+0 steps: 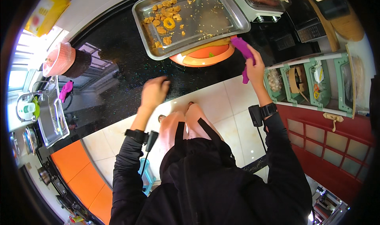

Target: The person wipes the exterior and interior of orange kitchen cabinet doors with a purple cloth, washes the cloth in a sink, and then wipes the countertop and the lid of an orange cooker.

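My right hand [256,65] holds a purple cloth [244,48] beside the near right corner of a metal tray [204,17]. Brown fried-looking pieces and a yellow ring [169,23] lie on the tray's left part, with crumbs scattered elsewhere. Beneath the tray's near edge, an orange bowl [200,60] shows partly, the rest covered. My left hand [155,91] is over the black countertop [124,97] near its front edge. Its fingers are curled and blurred, and whether it holds anything is unclear.
At the left are a steel sink [49,121], a second purple cloth [66,91] and a pink basket [61,59]. A countertop oven [261,5] stands behind the tray's right end. Green storage bins [292,82] and a red door [323,136] are at the right.
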Available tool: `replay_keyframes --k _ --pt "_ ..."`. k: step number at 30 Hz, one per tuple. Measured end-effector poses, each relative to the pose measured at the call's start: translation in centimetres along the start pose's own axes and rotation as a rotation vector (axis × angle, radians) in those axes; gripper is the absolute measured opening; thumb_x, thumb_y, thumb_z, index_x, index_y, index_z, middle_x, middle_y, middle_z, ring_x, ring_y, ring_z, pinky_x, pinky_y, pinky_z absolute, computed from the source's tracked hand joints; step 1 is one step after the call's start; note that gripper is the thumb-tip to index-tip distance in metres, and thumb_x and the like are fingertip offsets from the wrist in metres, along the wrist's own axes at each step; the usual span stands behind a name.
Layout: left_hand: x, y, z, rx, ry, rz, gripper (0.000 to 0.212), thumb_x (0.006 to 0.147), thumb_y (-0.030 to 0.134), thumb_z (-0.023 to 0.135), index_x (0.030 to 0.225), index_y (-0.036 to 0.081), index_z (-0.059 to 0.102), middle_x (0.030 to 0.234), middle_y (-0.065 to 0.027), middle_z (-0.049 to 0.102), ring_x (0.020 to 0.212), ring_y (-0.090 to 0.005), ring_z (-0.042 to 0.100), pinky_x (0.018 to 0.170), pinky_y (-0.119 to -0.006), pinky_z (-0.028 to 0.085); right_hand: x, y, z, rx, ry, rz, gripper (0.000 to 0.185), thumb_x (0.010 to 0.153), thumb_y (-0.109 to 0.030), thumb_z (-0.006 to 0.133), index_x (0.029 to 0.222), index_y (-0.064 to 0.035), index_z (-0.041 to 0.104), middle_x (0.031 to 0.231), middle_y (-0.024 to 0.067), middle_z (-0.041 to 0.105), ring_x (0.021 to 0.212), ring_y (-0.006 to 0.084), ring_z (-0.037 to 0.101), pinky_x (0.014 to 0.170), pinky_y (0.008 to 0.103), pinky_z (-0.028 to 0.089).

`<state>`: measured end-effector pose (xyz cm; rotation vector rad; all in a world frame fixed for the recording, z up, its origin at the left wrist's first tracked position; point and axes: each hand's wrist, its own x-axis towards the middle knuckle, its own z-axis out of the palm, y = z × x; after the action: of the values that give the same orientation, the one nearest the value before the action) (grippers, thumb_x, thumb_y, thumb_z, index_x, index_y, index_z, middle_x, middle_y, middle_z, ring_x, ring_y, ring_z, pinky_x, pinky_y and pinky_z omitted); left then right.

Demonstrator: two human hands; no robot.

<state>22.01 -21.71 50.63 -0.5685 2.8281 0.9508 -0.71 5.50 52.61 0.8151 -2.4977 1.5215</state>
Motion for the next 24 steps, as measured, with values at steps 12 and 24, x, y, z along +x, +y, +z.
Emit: replay_keyframes --k 12,24 --pt "2.8 6.9 -0.4 -0.163 0.390 0.411 0.022 0.082 0.010 0.049 0.100 0.001 0.055 0.104 -0.0134 0.056 0.097 -0.0306 0.053 0.084 -0.036 0.043 -5.0 -8.7 12.9 -0.669 -0.239 -0.408 0.040 0.067 -0.014 0.057 0.104 -0.0015 0.054 0.108 0.0125 0.051 0.078 0.0271 0.055 0.064 0.0360 0.049" --pt "4.1 8.3 -1.0 -0.129 0.314 0.514 0.021 0.082 0.011 0.049 0.099 0.001 0.056 0.100 -0.0130 0.057 0.095 -0.0293 0.053 0.081 -0.036 0.043 -0.5 -5.7 3.0 -0.335 -0.615 -0.321 0.046 0.070 -0.006 0.051 0.115 -0.0167 0.052 0.121 0.0083 0.049 0.101 0.0252 0.054 0.083 0.0336 0.045"
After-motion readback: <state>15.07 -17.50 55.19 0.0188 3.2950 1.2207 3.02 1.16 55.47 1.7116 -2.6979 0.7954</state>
